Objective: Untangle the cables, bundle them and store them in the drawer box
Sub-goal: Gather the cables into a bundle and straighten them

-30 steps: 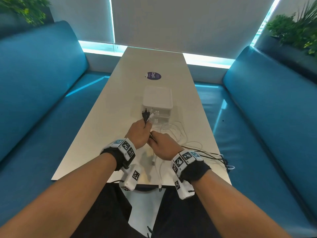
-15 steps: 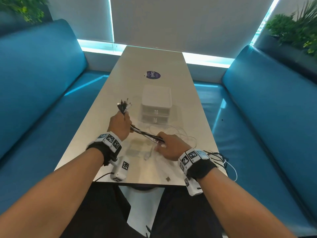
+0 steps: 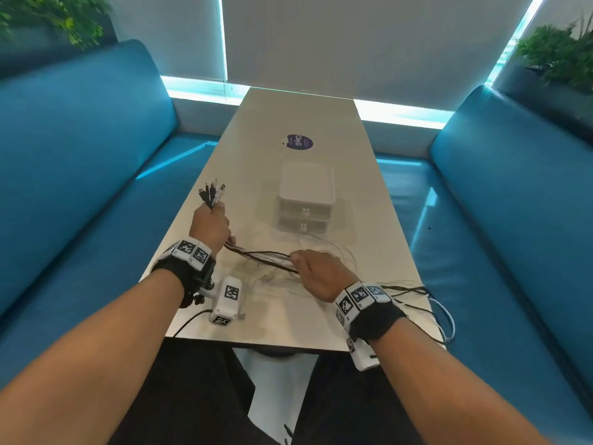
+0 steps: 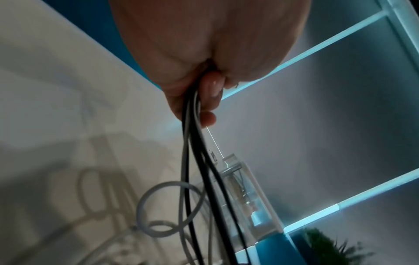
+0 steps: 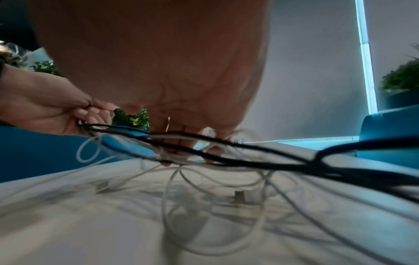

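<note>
Above the worktop near the closed drawer box, the left hand, grip clamped on the cables, has drawn leftward from the right hand, whose grip encircles them, straightening the strands for bundling.

Booth seating: long pale table runs away from the viewer between two teal upholstered benches, left bench and right bench, both with padded backrests. Round dark purple sticker on the table top toward the far end. Far wall covered by grey roller blinds; bright cyan-white daylight shows in a strip beneath them and in narrow vertical gaps between panels. Green leafy plants behind each backrest: left plant, right plant in a dark planter. Light reflects in streaks on both bench seats.
</note>
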### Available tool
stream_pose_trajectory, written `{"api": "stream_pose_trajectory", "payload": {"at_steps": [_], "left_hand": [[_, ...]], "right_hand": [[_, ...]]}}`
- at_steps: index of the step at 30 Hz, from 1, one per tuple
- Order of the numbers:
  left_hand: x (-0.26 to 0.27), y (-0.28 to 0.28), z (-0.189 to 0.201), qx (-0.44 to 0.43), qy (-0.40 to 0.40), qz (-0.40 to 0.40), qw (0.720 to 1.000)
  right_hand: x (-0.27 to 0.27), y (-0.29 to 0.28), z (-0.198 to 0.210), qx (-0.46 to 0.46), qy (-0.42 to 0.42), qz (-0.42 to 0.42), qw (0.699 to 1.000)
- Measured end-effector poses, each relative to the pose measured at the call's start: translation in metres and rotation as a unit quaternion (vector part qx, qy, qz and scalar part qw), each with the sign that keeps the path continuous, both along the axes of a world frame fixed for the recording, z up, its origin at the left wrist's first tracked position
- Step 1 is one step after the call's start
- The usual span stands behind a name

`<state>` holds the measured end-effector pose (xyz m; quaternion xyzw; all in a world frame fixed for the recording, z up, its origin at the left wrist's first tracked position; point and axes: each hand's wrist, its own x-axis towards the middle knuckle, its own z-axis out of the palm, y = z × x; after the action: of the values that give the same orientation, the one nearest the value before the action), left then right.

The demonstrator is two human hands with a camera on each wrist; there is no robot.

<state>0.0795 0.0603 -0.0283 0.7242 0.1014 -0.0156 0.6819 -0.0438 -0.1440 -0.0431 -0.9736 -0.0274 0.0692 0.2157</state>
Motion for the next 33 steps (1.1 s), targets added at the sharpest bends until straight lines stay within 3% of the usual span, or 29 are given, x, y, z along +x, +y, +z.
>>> {"api": "stream_pose_trajectory", "payload": {"at_steps": [5,10,13,20,23,25,28,31,33], "left_hand": [[0.008,0.015,-0.011,0.176,-0.025,-0.028,0.984],[0.011,0.032,-0.006,0.274,-0.050,-0.018,0.960],[0.012,0.038,-0.006,0.296,-0.050,-0.010,0.954],[0.014,0.043,0.000,0.273,-0.055,0.019,0.960],[0.017,0.049,0.000,0.255,-0.055,0.034,0.965],[0.014,0.044,0.003,0.242,-0.056,0.033,0.968],[0.008,0.036,0.007,0.247,-0.056,0.029,0.967],[0.008,0.033,0.005,0.234,-0.061,0.021,0.970],[0.012,0.035,0.003,0.234,-0.056,0.018,0.970]], "right_hand": [[0.003,-0.007,-0.004,-0.105,0.034,-0.028,0.994],[-0.005,-0.035,-0.007,-0.089,0.053,-0.094,0.990],[-0.009,-0.050,-0.002,-0.175,0.063,-0.084,0.979],[-0.021,-0.076,-0.006,-0.178,0.138,-0.156,0.962],[-0.025,-0.089,-0.007,-0.239,0.100,-0.116,0.959],[-0.024,-0.088,-0.007,-0.256,0.020,-0.094,0.962],[-0.019,-0.068,0.000,-0.179,-0.119,-0.048,0.975],[-0.016,-0.037,0.005,-0.013,-0.056,0.033,0.998],[-0.015,-0.023,0.000,-0.009,0.007,0.064,0.998]]}}
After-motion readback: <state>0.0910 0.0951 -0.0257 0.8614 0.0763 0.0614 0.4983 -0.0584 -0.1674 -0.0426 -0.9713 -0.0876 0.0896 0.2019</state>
